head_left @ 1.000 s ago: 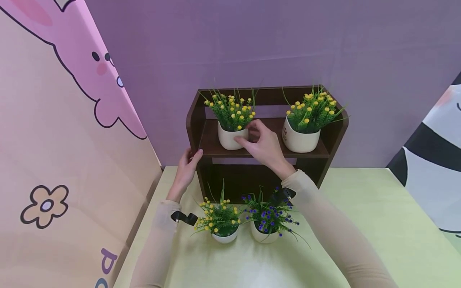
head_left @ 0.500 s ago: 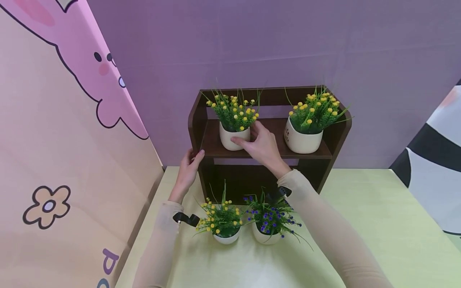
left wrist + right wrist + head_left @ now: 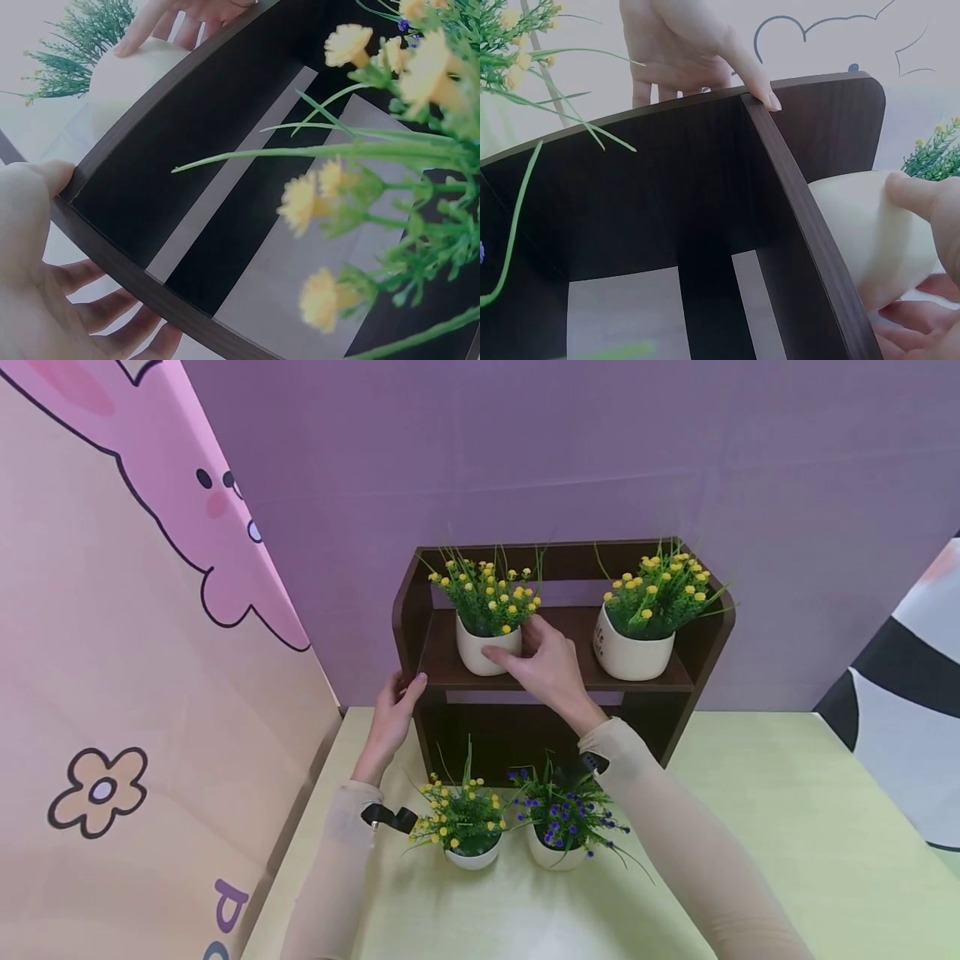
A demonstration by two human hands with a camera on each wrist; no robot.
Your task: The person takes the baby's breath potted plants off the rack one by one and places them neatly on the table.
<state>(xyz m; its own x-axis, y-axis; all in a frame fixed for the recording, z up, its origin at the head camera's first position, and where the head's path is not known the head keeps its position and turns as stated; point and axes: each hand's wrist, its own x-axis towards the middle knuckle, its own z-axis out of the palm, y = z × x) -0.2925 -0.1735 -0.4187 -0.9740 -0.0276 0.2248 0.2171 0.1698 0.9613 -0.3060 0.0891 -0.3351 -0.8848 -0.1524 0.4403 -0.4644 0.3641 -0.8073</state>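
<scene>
On the left of the upper board of a dark brown wooden shelf (image 3: 573,681) stands a white pot (image 3: 487,653) of yellow artificial flowers. My right hand (image 3: 553,670) grips this pot from the right, thumb on its front and fingers round its far side. The right wrist view shows the white pot (image 3: 866,232) between thumb and fingers, above the board. My left hand (image 3: 390,720) holds the shelf's left side; in the left wrist view the thumb (image 3: 56,176) lies on the front edge and the fingers (image 3: 112,311) reach along the outside.
A second pot (image 3: 633,658) of yellow flowers stands at the upper board's right end. On the table (image 3: 750,793), before the lower compartment, are a yellow-flowered pot (image 3: 474,858) and a purple-flowered pot (image 3: 557,857). A printed wall (image 3: 172,693) rises at left.
The right hand's thumb has slid slightly left on the upper left pot, and its fingers have closed in on the pot's side. The left hand stays on the shelf. The view has shifted a little.
</scene>
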